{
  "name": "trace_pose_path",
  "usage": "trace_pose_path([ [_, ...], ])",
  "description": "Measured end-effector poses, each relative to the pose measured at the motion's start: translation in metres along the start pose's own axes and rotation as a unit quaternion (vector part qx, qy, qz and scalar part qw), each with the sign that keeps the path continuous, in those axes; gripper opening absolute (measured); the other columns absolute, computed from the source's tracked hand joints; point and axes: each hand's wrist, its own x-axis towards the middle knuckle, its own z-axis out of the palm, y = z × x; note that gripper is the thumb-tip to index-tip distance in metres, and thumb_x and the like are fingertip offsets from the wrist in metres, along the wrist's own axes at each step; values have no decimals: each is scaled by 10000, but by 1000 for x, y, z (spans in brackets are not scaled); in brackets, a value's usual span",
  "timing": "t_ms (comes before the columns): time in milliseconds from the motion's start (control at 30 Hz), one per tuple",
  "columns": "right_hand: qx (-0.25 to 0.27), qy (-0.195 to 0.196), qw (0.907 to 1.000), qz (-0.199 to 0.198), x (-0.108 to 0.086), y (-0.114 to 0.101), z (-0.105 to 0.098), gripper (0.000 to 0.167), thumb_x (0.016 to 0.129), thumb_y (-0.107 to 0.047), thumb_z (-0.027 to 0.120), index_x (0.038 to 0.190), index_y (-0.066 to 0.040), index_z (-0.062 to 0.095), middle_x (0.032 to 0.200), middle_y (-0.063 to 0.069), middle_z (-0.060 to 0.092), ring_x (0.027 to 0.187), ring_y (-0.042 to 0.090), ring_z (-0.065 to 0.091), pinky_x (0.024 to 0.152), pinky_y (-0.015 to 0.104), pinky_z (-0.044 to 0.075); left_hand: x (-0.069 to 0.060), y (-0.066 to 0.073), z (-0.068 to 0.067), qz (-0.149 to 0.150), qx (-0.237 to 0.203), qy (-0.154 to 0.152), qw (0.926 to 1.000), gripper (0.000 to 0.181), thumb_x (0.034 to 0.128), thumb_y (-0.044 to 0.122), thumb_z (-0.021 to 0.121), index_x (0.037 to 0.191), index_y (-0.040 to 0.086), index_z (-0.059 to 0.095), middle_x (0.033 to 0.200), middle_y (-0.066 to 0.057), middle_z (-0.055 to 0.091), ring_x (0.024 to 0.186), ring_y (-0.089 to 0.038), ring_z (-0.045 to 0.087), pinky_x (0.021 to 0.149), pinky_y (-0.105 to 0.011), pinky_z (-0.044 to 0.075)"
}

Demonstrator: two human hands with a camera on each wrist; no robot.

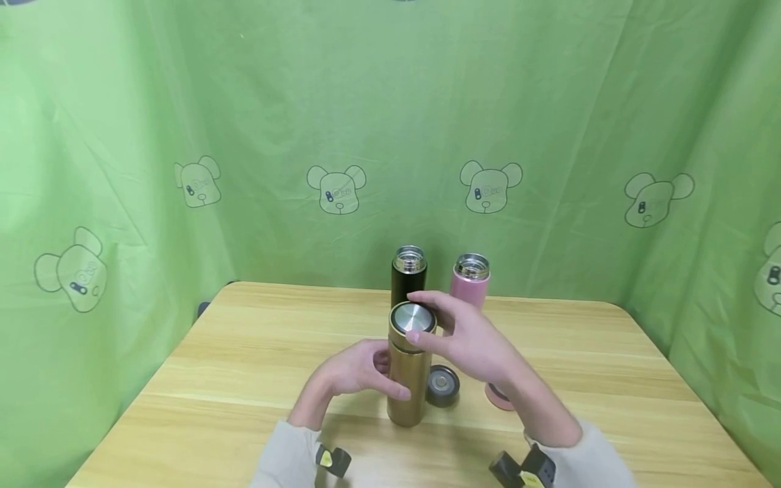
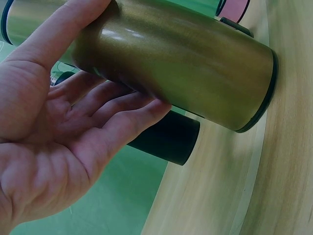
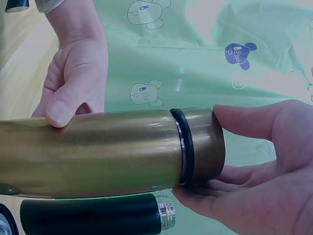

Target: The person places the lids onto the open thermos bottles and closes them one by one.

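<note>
A gold thermos [image 1: 407, 376] stands upright on the table with its gold cap [image 1: 413, 318], silver-topped, on its mouth. A dark ring shows between cap [image 3: 208, 144] and body in the right wrist view. My left hand [image 1: 356, 371] grips the body, thumb in front and fingers behind. From above and to the right, my right hand [image 1: 466, 335] holds the cap between thumb and fingers. Behind the gold thermos stand a black thermos [image 1: 409, 278] and a pink thermos [image 1: 470, 285], both with bare steel mouths.
A dark cap [image 1: 442, 386] lies right beside the gold thermos. Partly hidden under my right wrist is a pink cap [image 1: 499, 398]. The wooden table [image 1: 256, 352] ends at a green curtain [image 1: 390, 122] behind and at both sides.
</note>
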Motion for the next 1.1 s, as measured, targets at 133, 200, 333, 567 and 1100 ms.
trace_pose_path([
  [133,3,66,10000,-10,1,1,1,610,926,-237,738,1473,-120,494,1450,113,574,1379,355,519,1141,523,425,1,0,0,-3,3,4,10000,542,764,283,890,1256,291,663,1214,114,716,1151,-90,660,1047,-334,507],
  [200,-31,114,9999,-7,2,1,1,611,920,-252,745,1464,-115,504,1429,105,591,1361,349,538,1129,521,440,1,0,0,0,-19,-3,10000,537,767,278,890,1254,287,664,1213,111,717,1151,-92,661,1047,-334,507],
  [333,-94,289,9995,45,3,1,2,603,886,-308,786,1406,-119,546,1338,74,643,1285,322,601,1086,506,485,0,0,0,-3,-32,-10,10000,524,770,279,888,1246,288,668,1211,112,718,1149,-93,662,1045,-335,508],
  [567,-90,611,9973,385,3,0,5,649,789,-431,859,1300,-157,566,1206,21,672,1167,234,636,1012,461,506,0,0,0,21,13,-10,10000,526,769,285,888,1246,300,669,1211,119,717,1148,-85,661,1043,-323,507],
  [1100,-114,596,9957,700,4,1,7,745,757,-520,858,1319,-179,506,1208,1,625,1108,208,592,936,364,494,1,0,0,3,0,-34,10000,539,770,275,887,1259,291,660,1221,111,713,1156,-93,658,1051,-335,506],
])
